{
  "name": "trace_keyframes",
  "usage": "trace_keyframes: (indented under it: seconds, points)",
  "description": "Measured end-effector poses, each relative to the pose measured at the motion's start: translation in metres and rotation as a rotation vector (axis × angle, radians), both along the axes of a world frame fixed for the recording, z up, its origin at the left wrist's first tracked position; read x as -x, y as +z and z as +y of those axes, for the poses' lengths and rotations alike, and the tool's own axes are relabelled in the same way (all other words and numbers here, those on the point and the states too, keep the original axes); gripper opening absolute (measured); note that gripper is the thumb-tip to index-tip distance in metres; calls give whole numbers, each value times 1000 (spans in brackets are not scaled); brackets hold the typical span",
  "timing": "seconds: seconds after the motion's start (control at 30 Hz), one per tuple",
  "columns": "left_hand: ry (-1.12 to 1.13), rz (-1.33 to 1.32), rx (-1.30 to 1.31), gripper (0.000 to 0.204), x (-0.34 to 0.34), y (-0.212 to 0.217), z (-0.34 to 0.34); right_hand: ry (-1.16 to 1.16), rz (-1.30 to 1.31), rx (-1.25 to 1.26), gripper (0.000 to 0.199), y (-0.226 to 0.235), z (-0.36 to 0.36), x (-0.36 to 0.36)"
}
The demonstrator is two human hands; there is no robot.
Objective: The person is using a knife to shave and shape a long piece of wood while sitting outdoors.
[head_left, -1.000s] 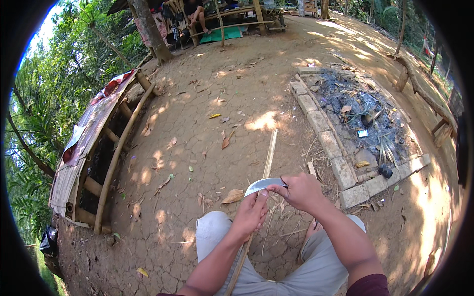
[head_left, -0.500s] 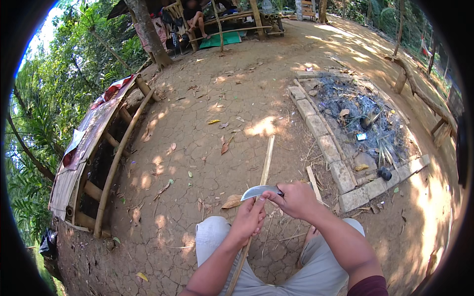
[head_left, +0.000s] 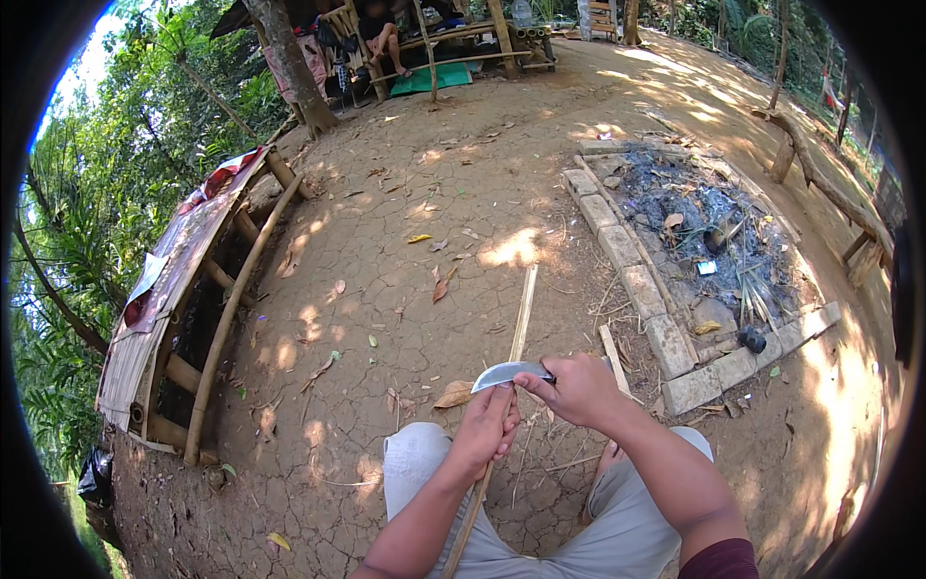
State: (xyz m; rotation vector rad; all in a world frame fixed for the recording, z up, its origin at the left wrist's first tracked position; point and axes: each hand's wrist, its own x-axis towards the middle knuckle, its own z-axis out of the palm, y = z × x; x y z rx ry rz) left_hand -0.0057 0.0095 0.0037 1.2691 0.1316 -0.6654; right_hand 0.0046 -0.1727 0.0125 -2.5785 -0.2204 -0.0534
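Observation:
My left hand (head_left: 485,427) is wrapped round a long, pale strip of split bamboo or wood (head_left: 524,314). The strip runs from between my legs up past the hand, and its far end points away from me. In my right hand (head_left: 583,391) is a knife (head_left: 508,373) with a curved blade, gripped by its dark handle. The blade points left and lies across the strip, just above my left fingers. My right thumb is close to the left fingertips; whether they touch I cannot tell.
On the right, a brick-edged fire pit (head_left: 644,291) holds ash, with a dark round object (head_left: 751,339) by its near edge. A low bamboo bench (head_left: 154,333) stands left. A short wood piece (head_left: 614,357) lies beside my right hand. At the back, a person (head_left: 382,39) sits under a shelter.
Almost nothing differs. Both hands, the knife and the strip keep their places, with at most a very slight shift.

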Motion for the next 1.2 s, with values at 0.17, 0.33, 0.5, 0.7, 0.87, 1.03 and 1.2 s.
trace_keyframes:
  seconds: [0.17, 0.33, 0.5, 0.7, 0.87, 1.03, 1.2]
  points:
    - [-10, -17, -24, 29, 0, 4, -1, 8, -10, 3, 72, 0, 0, -1]
    - [-20, -38, -22, 28, 0, 3, -1, 2, -8, 4, 73, 0, 0, -1]
    - [-23, -46, -23, 28, 0, 4, -1, 13, -11, 8, 74, 1, 0, -1]
    - [-11, -36, -24, 27, -1, 3, -2, 10, -10, 13, 74, -1, -1, -1]
    - [32, 18, -8, 26, -3, -3, 0, 41, 16, 61, 73, 1, 5, 5]
    - [3, 27, 45, 26, 0, -1, 2, -12, -64, 95, 74, 1, 3, 0]
    - [-25, 2, -6, 29, 4, 1, -6, -146, -121, 70, 78, 0, -9, -14]
